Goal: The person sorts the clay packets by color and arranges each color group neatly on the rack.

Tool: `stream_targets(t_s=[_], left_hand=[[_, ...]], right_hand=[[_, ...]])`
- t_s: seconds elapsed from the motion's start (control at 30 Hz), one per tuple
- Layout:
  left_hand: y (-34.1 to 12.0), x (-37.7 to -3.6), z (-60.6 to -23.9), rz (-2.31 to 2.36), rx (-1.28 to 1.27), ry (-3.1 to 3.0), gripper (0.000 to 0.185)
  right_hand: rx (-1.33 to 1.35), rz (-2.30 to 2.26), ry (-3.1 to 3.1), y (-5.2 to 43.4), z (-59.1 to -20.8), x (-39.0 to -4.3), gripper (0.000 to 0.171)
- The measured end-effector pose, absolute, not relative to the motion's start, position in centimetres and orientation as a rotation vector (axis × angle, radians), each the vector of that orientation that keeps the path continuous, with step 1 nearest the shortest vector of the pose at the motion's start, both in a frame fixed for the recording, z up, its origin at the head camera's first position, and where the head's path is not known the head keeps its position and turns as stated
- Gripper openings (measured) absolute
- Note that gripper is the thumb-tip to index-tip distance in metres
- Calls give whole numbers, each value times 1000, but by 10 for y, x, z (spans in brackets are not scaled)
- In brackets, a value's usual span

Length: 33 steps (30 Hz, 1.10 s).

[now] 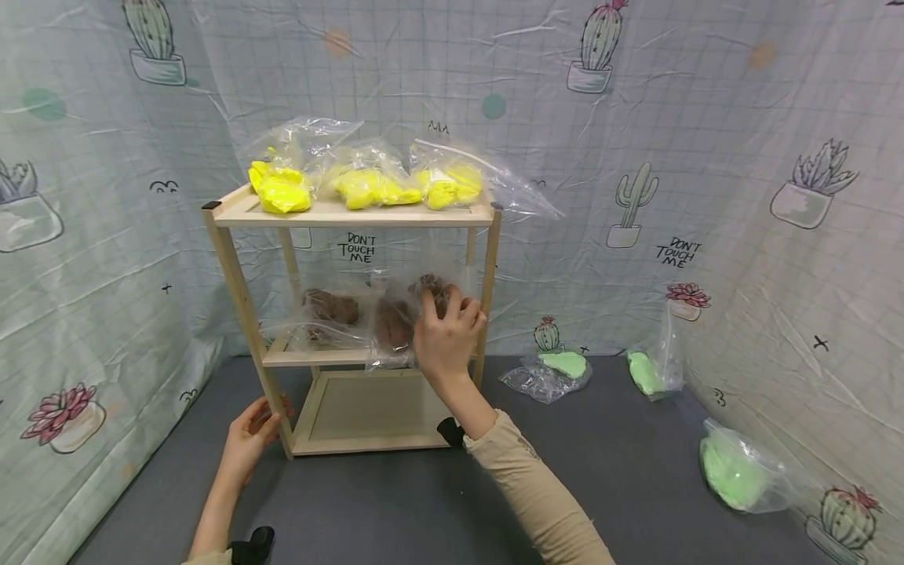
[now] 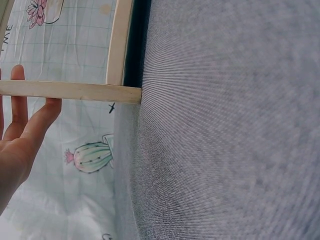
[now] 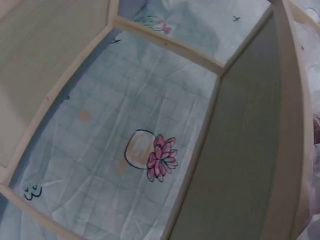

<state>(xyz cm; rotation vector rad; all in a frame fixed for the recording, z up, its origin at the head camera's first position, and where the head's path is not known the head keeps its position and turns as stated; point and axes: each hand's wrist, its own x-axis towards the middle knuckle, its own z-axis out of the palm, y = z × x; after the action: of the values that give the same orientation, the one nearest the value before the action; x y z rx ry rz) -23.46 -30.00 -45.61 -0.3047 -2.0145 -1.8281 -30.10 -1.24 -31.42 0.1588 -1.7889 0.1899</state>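
Note:
A light wooden shelf rack (image 1: 353,222) stands on the grey surface. My left hand (image 1: 249,437) is at the lower part of its left front leg, thumb on one side and fingers past the other; the left wrist view shows this hand (image 2: 20,135) against the wooden leg (image 2: 85,91). On the middle shelf (image 1: 318,359), my right hand (image 1: 446,333) holds a clear plastic bag with a brown lump (image 1: 431,287), fingers bent over it. Beside it sit another bagged brown lump (image 1: 393,323) and, further left, bagged brown pieces (image 1: 333,306).
Three bags of yellow lumps (image 1: 377,187) lie on the top shelf. On the surface at right are bags with light green lumps: one near the rack (image 1: 563,363), one by the back wall (image 1: 644,373), one nearer (image 1: 732,473). Cactus-printed sheeting (image 1: 706,118) hangs around.

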Motion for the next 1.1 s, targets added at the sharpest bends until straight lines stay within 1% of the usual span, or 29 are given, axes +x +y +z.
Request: stream_targets(t_s=[0.23,0.5,0.77,1.1], left_hand=[[-301,-235,-458,-1779,-292,-2061,37],[-303,-234,-459,-1791,-335,-2032,32],[-303,-234,-459,-1826,-325,-2018,36],[-302,-235,-458,-1837,-344,-2012,37]], right_hand=[[337,161,-1881,-4,-324,-293,23],[543,97,-2014,15,-330,-276,35],[615,31,-2071,20,-338,-277,43],[654,77,-2127,19,-340,-278,45]])
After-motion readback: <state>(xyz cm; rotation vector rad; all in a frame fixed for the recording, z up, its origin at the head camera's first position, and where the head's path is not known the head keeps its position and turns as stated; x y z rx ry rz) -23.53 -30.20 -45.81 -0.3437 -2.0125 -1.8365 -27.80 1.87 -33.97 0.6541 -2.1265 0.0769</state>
